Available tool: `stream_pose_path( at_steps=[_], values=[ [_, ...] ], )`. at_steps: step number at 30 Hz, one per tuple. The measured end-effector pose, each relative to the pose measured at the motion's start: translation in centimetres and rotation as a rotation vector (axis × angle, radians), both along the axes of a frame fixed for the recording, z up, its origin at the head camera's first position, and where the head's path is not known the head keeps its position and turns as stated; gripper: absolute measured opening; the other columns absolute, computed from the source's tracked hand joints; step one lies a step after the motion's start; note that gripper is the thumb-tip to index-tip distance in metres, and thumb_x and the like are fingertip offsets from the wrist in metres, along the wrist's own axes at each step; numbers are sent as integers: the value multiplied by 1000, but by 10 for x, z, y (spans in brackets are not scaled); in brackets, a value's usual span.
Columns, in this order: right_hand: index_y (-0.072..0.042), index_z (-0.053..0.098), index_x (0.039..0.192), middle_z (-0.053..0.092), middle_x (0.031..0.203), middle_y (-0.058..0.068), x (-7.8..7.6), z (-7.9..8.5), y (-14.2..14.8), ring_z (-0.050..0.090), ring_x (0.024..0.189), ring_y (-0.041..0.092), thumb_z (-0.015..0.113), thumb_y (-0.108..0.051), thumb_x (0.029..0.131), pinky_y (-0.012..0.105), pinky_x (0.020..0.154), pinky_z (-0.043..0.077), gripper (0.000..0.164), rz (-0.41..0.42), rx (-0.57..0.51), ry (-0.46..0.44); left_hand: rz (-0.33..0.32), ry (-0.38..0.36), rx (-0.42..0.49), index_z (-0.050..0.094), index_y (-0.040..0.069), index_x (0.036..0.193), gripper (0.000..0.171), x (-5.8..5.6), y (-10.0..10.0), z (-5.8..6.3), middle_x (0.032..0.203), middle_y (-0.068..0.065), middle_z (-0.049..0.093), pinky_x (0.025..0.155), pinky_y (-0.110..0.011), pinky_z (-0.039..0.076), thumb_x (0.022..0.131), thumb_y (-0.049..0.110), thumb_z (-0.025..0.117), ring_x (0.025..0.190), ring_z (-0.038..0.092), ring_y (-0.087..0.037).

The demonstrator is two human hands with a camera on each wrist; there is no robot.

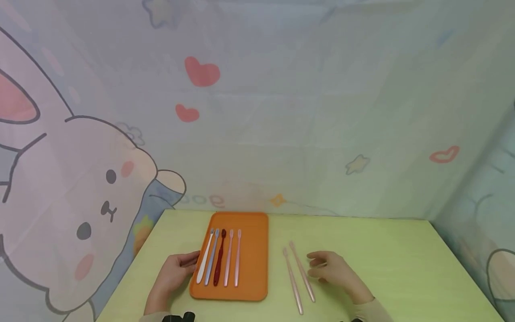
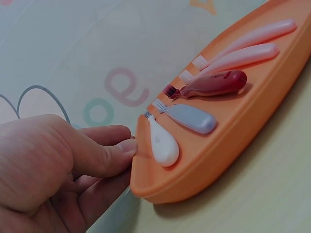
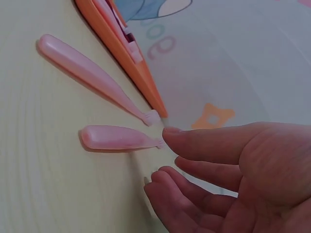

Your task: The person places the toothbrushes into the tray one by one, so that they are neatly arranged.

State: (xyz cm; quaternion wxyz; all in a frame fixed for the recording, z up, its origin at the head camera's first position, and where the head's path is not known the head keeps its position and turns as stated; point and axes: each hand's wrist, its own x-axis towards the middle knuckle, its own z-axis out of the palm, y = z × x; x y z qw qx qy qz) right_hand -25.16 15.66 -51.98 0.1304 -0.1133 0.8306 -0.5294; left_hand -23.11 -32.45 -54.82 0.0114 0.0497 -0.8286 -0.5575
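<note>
My left hand (image 1: pixel 173 275) holds the left rim of an orange tray (image 1: pixel 255 264), the thumb at the edge in the left wrist view. Side by side in the tray lie a white toothbrush (image 1: pixel 204 263), a light blue toothbrush (image 2: pixel 191 118), a dark red toothbrush (image 1: pixel 218 264) and two pink toothbrushes (image 1: pixel 237 266), heads toward the far side. Two more pink toothbrushes, one nearer the tray (image 1: pixel 294 284) and one nearer my right hand (image 1: pixel 303 273), rest on the table. My right hand (image 1: pixel 337 273) hovers beside them, fingers loosely bent, holding nothing.
The pale yellow-green table (image 1: pixel 394 259) carries the tray left of its middle. Behind it hangs a cloth backdrop (image 1: pixel 306 107) with a printed rabbit, hearts and stars, meeting the table's far edge. More cloth (image 1: pixel 487 214) stands at the right.
</note>
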Motion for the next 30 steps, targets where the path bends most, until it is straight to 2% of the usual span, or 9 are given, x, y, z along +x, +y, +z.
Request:
stream_pose_path(
  at_steps=[8,20,30],
  values=[
    [7,66,136,72,116,16,1,-2,-11,69,97,25,85,-6,86,40,75,65,55,-47,21,19,4,-6,-27,70,-7,136,39,-3,0,1,131,-23,72,101,-40,59,97,-8,71,125,69,-35],
    [8,67,134,72,116,17,3,-6,-18,71,99,27,84,-4,87,40,76,66,52,-73,14,27,-12,3,9,68,-10,136,39,-1,0,2,132,-26,70,99,-39,59,97,-10,70,127,68,-38],
    [10,68,130,72,111,16,4,-10,-23,72,89,24,85,-3,87,36,70,65,49,-89,42,79,0,-11,9,68,-10,136,40,0,1,3,132,-26,71,99,-40,60,96,-11,69,127,67,-39]
  ],
)
